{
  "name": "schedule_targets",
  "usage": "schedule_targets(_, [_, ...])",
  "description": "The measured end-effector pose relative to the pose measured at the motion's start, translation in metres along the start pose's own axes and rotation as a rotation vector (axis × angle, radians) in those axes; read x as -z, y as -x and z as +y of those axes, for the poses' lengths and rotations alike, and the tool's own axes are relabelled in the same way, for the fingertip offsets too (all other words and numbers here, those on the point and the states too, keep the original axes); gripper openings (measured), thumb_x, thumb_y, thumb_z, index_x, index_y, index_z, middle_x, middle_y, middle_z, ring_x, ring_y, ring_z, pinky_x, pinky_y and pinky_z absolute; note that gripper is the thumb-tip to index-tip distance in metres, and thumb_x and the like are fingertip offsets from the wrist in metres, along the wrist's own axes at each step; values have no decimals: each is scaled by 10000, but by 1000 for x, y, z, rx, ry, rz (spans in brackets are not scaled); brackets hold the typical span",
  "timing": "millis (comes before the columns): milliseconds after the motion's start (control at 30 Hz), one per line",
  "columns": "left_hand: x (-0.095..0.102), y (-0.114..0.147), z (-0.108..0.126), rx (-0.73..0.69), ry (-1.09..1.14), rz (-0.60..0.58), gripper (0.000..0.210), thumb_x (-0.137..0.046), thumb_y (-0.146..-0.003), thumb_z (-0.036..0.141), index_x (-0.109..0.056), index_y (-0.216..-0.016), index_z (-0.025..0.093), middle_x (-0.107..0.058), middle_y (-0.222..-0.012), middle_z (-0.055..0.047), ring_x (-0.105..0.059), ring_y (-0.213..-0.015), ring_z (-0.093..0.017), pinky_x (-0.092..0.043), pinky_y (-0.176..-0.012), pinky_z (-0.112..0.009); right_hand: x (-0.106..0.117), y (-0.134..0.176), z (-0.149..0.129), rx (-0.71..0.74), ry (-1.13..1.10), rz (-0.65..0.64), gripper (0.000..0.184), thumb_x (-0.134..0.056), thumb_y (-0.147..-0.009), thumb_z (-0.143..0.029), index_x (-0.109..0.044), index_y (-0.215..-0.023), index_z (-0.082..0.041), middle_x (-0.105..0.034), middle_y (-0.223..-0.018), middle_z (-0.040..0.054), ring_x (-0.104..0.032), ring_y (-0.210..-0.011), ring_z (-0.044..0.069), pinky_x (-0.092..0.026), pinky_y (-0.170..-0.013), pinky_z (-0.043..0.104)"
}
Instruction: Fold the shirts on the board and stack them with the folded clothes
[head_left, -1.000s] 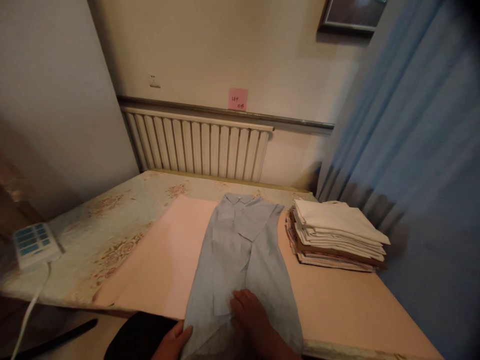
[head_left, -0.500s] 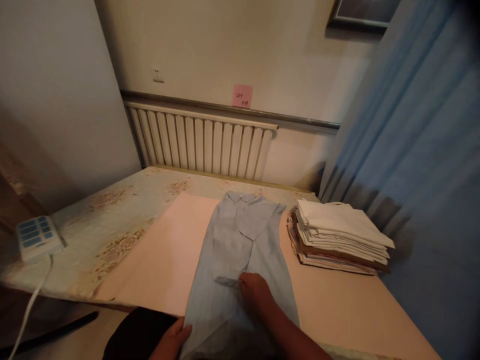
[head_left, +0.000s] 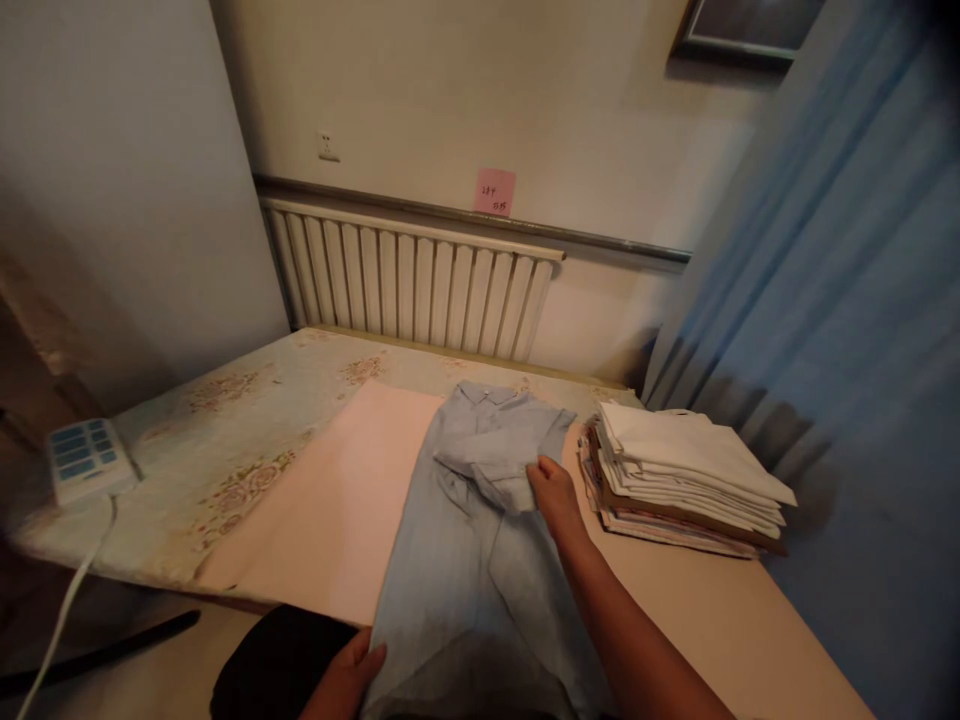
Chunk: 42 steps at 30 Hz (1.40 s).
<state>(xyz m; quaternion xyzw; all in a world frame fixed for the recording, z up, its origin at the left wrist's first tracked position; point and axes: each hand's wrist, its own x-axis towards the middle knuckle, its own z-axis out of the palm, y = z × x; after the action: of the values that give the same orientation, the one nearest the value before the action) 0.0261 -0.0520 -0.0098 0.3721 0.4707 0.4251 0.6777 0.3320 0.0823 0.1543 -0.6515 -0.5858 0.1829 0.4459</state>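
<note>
A light blue shirt (head_left: 450, 560) lies lengthwise before me, its collar at the far end and its lower part near my body. With thumb and fingers, my right hand (head_left: 553, 490) grips the end of a strip of its cloth, which looks like a sleeve, bent across the chest. My left hand (head_left: 352, 668) pinches the shirt's near left edge. Below the bent strip the cloth is wrinkled. Under the shirt is a flat pink sheet (head_left: 337, 490), showing on both sides of it.
Right of the shirt stands a stack of folded cloth (head_left: 686, 470), white on top. A power strip (head_left: 90, 458) with a white cord sits on the flowered tablecloth (head_left: 217, 395) at left. Behind are a radiator (head_left: 420, 280) and, at right, a blue curtain (head_left: 840, 330).
My right hand has moved away from me and slightly right, drawing the strip of shirt cloth up over the chest. My left hand stays at the near edge. The view has shifted slightly.
</note>
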Motion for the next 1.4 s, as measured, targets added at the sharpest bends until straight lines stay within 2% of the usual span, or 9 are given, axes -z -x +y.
schedule_targets(133, [1, 3, -9, -94, -379, 277, 428, -684, -652, 530, -664, -889, 174, -714, -910, -91, -631, -941, -329, -475, -886, -431, 18, -6, 15, -37, 17, 88, 231, -380, -716, -424, -380, -596, -227, -299, -567, -73, -322, -595, 113, -230, -550, 245])
schedule_targets(200, [-2, 8, -17, -231, -600, 465, 417, -648, -696, 500, -644, -959, 177, -686, -978, -116, -599, -1000, -343, -446, -926, -456, 22, -7, 24, -52, 34, 113, 229, -389, -706, -422, -373, -582, -230, -310, -555, -71, -326, -595, 117, -230, -555, 253])
schedule_targets(267, [-8, 12, -27, -447, -806, 570, 409, -609, -756, 442, -617, -1076, 189, -647, -1096, -133, -550, -1092, -338, -396, -988, -468, 23, -7, 34, -69, 47, 130, 225, -383, -698, -420, -365, -571, -234, -315, -546, -68, -333, -594, 122, -235, -557, 258])
schedule_targets(333, [-17, 11, -37, -629, -976, 529, 387, -580, -801, 380, -594, -1150, 212, -625, -1155, -129, -531, -1121, -315, -383, -1003, -460, 21, -6, 45, -87, 58, 135, 222, -376, -689, -419, -370, -563, -237, -331, -538, -63, -345, -595, 129, -244, -556, 262])
schedule_targets(400, [-29, 3, -44, -708, -1104, 403, 377, -561, -825, 317, -575, -1193, 235, -626, -1164, -110, -544, -1102, -287, -405, -977, -433, 18, -2, 56, -115, 70, 135, 214, -377, -675, -413, -375, -550, -239, -345, -528, -58, -359, -592, 135, -252, -552, 264])
schedule_targets(600, [-69, -19, -31, -667, -1370, 117, 447, -568, -775, 154, -560, -1212, 245, -586, -1228, -86, -500, -1130, -274, -372, -979, -399, 11, 12, 93, -223, 111, 97, 199, -388, -641, -388, -386, -510, -238, -395, -501, -44, -395, -558, 138, -279, -541, 259])
schedule_targets(767, [-91, -16, 1, -526, -1468, 78, 253, -515, -798, 133, -612, -1023, 198, -586, -1112, -87, -488, -1031, -264, -357, -908, -414, 3, 24, 117, -267, 129, 43, 190, -398, -645, -379, -425, -525, -234, -451, -517, -31, -425, -563, 145, -293, -549, 259])
schedule_targets(933, [-102, -17, 19, -440, -1535, 24, 227, -485, -830, 157, -626, -1008, 162, -593, -1077, -115, -487, -1022, -288, -351, -874, -428, -7, 41, 132, -289, 116, 8, 202, -404, -657, -386, -453, -533, -235, -497, -533, -15, -474, -583, 163, -320, -556, 263])
schedule_targets(1400, [-104, -40, 11, -464, -1673, -40, 210, -447, -883, 149, -634, -967, 195, -619, -1034, -76, -516, -992, -251, -366, -844, -382, -13, 48, 150, -274, 30, 30, 230, -406, -681, -421, -490, -591, -226, -536, -591, -11, -479, -618, 162, -359, -587, 260])
